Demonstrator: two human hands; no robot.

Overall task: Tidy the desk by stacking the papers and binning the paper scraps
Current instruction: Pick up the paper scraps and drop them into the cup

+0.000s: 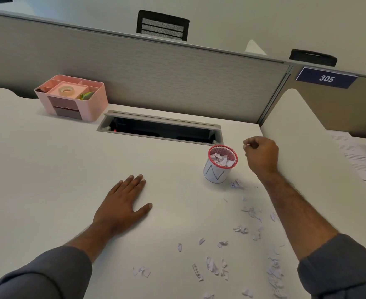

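A small mesh bin [220, 169] with a red rim and a white paper label stands on the white desk [48, 169], partly filled with torn paper. My right hand [261, 156] hovers just right of the bin's rim, fingers pinched together on what looks like a tiny pale paper scrap. Flat on the desk, left of the bin, lies my left hand [123, 203], fingers spread and holding nothing. Several paper scraps [240, 229] are scattered over the desk's near right part, some under my right forearm. Printed papers [358, 156] lie beyond the white divider at the right.
A pink desk organiser [72, 98] holding a tape roll stands at the back left. An open cable hatch [160, 128] is sunk into the desk behind the bin. A grey partition [156, 72] closes the back; a white divider panel [302, 130] rises on the right.
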